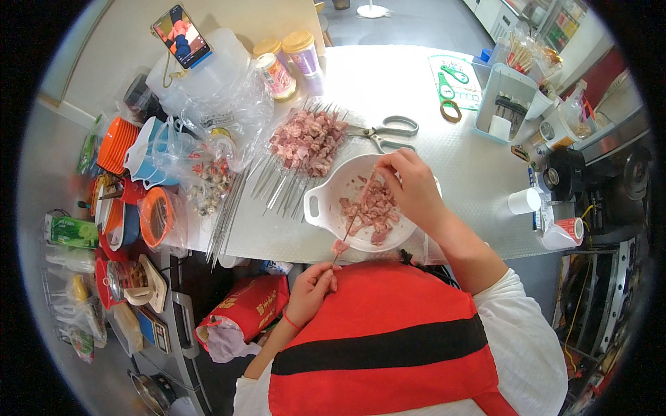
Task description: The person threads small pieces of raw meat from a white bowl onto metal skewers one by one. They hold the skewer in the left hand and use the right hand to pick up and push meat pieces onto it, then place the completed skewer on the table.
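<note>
My left hand (312, 288) grips the lower end of a thin metal skewer (354, 216) near the table's front edge. One piece of meat (340, 246) sits low on the skewer. Above a white bowl with a side handle (314, 206), my right hand (411, 182) pinches a strip of raw meat (368, 187) at the skewer's upper end; its fingers partly hide the tip. Loose chunks of raw meat (382, 208) lie in the bowl. Behind it rests a heap of skewered meat (307, 138), its bare skewer ends pointing towards me.
Grey-handled scissors (398, 125) lie beyond the bowl. Bare metal skewers (226, 223) are bundled left, beside a plastic bag (210, 190). A phone (181, 36) leans at the back left. To the right stand a paper cup (524, 201) and a light-blue bin (507, 101).
</note>
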`<state>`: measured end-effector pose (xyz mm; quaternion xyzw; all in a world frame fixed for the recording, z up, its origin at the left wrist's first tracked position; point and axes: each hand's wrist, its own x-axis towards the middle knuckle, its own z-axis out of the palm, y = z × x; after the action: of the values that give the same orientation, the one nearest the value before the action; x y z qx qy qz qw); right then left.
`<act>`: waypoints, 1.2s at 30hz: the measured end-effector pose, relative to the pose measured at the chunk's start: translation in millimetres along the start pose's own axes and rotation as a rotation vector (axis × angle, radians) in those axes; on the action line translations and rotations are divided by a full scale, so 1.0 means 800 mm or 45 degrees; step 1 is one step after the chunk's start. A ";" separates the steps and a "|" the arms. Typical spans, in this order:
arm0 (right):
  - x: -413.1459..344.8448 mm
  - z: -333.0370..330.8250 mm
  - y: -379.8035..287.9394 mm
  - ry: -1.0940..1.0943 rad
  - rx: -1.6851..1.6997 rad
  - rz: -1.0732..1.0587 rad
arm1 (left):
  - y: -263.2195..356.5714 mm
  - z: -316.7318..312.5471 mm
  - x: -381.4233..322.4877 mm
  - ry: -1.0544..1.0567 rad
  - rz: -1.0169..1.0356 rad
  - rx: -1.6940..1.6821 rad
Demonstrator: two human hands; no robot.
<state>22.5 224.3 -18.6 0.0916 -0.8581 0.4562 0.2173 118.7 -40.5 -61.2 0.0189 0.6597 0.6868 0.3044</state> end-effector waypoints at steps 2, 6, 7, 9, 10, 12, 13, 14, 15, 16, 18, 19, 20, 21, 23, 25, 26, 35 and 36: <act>-0.003 0.003 -0.003 -0.011 -0.003 0.007 | -0.001 0.000 0.000 -0.001 0.008 0.000; -0.010 0.009 -0.005 -0.048 0.063 0.010 | 0.002 0.001 0.001 0.002 0.009 0.026; -0.014 0.013 -0.005 -0.073 0.104 0.029 | 0.003 0.002 0.001 0.004 0.005 0.042; -0.021 0.019 -0.010 -0.121 0.178 0.078 | 0.000 0.002 0.003 0.023 0.020 0.005; -0.026 0.022 -0.014 -0.145 0.212 0.108 | -0.002 0.003 0.004 0.033 0.028 -0.014; -0.032 0.023 -0.019 -0.172 0.309 0.207 | 0.006 0.006 0.004 0.051 0.008 -0.011; -0.032 0.021 -0.023 -0.174 0.372 0.277 | 0.009 0.008 0.004 0.061 -0.001 -0.010; -0.033 0.020 -0.025 -0.176 0.435 0.348 | 0.007 0.007 0.005 0.058 0.003 -0.030; -0.032 0.021 -0.021 -0.104 0.569 0.400 | 0.004 0.007 0.006 0.053 0.007 -0.047; -0.028 0.024 -0.013 -0.031 0.703 0.452 | 0.003 0.008 0.007 0.047 0.010 -0.064; -0.021 0.030 -0.006 0.014 1.059 0.652 | 0.012 0.011 0.008 0.038 -0.017 -0.006; -0.020 0.028 -0.004 -0.110 1.102 0.705 | 0.015 0.012 0.009 0.032 -0.032 0.023; -0.019 0.025 -0.002 -0.235 1.145 0.758 | 0.017 0.012 0.010 0.027 -0.028 0.028; -0.019 0.024 -0.002 -0.362 1.186 0.809 | 0.018 0.013 0.012 0.024 -0.025 0.032; -0.024 0.025 -0.006 -0.410 1.197 0.901 | 0.017 0.012 0.016 0.003 -0.026 0.010; -0.028 0.027 -0.013 -0.450 1.191 0.964 | 0.017 0.011 0.020 -0.031 -0.031 -0.035; -0.030 0.028 -0.016 -0.465 1.178 0.984 | 0.018 0.011 0.021 -0.032 -0.042 -0.057; -0.049 0.049 -0.009 -0.406 1.092 0.903 | 0.038 0.022 0.027 0.017 -0.096 -0.257; -0.045 0.041 -0.004 -0.394 0.913 0.816 | 0.035 0.020 0.027 0.038 -0.074 -0.272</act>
<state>45.7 194.1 -48.7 -0.0411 -0.6545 0.7470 -0.1087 96.8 -14.6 -41.7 -0.0433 0.5874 0.7443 0.3147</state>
